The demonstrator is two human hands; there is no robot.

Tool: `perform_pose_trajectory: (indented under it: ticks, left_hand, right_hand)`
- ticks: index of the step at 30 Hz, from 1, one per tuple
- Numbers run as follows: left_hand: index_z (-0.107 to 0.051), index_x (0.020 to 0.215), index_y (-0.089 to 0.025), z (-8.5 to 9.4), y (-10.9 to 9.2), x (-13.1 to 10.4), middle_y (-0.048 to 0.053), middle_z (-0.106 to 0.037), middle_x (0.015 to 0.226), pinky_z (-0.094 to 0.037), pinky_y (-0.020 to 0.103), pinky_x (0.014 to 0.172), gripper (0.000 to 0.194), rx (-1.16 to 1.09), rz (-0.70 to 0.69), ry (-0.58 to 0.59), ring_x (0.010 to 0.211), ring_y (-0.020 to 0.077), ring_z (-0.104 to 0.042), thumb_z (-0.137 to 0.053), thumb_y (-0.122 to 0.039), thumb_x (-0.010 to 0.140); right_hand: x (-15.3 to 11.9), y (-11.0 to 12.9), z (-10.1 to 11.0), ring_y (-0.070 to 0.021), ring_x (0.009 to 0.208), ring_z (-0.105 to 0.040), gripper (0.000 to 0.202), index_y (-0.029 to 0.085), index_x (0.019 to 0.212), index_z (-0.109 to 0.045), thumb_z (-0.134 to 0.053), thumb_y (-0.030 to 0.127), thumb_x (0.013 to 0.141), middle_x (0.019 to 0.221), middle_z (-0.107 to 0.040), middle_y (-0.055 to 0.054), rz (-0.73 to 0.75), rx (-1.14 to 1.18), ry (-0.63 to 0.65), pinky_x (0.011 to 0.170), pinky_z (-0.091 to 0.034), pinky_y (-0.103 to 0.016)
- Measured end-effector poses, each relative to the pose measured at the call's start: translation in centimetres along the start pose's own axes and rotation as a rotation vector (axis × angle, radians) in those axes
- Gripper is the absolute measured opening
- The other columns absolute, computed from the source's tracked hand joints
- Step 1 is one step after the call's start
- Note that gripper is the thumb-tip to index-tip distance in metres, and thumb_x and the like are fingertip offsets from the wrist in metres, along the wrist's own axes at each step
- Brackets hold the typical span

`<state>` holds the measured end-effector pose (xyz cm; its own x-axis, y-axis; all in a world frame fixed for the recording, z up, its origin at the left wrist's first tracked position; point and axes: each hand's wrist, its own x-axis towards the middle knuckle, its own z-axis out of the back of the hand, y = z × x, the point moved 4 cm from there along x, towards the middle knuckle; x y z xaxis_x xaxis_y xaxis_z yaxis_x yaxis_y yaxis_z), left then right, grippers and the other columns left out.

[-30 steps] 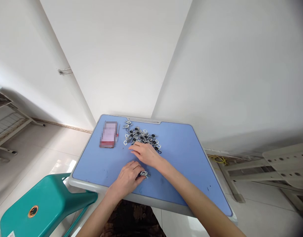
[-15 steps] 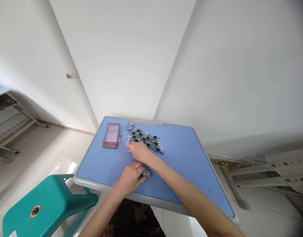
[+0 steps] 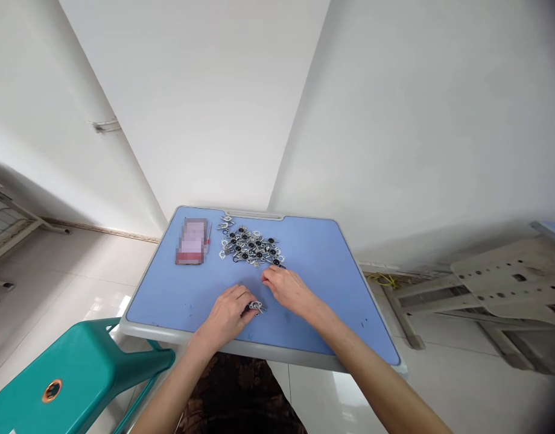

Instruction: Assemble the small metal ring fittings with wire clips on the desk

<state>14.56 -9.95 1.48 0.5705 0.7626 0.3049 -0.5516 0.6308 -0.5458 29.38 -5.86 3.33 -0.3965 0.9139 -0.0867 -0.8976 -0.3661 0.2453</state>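
On the blue desk, a pile of small metal parts (image 3: 253,244) with round black pieces lies near the middle of the far half. My left hand (image 3: 230,310), near the front edge, has its fingers closed on a metal part (image 3: 256,306) whose flange and thin pins stick out on the right. My right hand (image 3: 284,286) is just below the pile's right end, fingertips pinched together; whatever they hold, if anything, is too small to make out. Two small metal pieces (image 3: 225,223) lie apart at the pile's far left.
A blurred flat pink-and-white item (image 3: 192,241) and a thin red-and-silver tool (image 3: 209,235) lie left of the pile. The desk (image 3: 323,271) stands against a white wall. A green stool (image 3: 78,374) is at the left, a metal-framed desk (image 3: 499,283) at the right.
My right hand has moved from the pile's left side to below its right end, uncovering the parts there. My left hand still holds the metal part. The view has shifted right.
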Motion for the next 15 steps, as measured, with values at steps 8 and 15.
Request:
perform_pose_trajectory:
  ticks: [8,15]
  left_hand:
    - [-0.059,0.091,-0.019,0.4,-0.4,0.0,0.003,-0.062,0.09,-0.048,0.032,0.075,0.006,-0.003,0.005,0.021,0.083,0.0176,-0.057,-0.058,-0.019,0.085]
    - [-0.057,0.09,-0.018,0.1,-0.3,0.0,0.003,-0.061,0.089,-0.047,0.032,0.076,0.005,0.003,0.008,0.057,0.083,0.0174,-0.056,-0.055,-0.021,0.087]
  right_hand:
    - [-1.5,-0.9,-0.7,-0.0111,0.058,-0.046,0.01,0.016,0.073,-0.06,-0.052,0.017,0.08,0.066,-0.056,0.001,-0.135,0.619,0.063,0.057,-0.035,-0.024]
    - [-1.9,0.0,-2.1,-0.0071,0.049,-0.032,0.014,0.016,0.071,-0.062,-0.061,0.03,0.07,0.055,-0.043,0.006,-0.259,1.027,0.242,0.047,-0.028,-0.022]
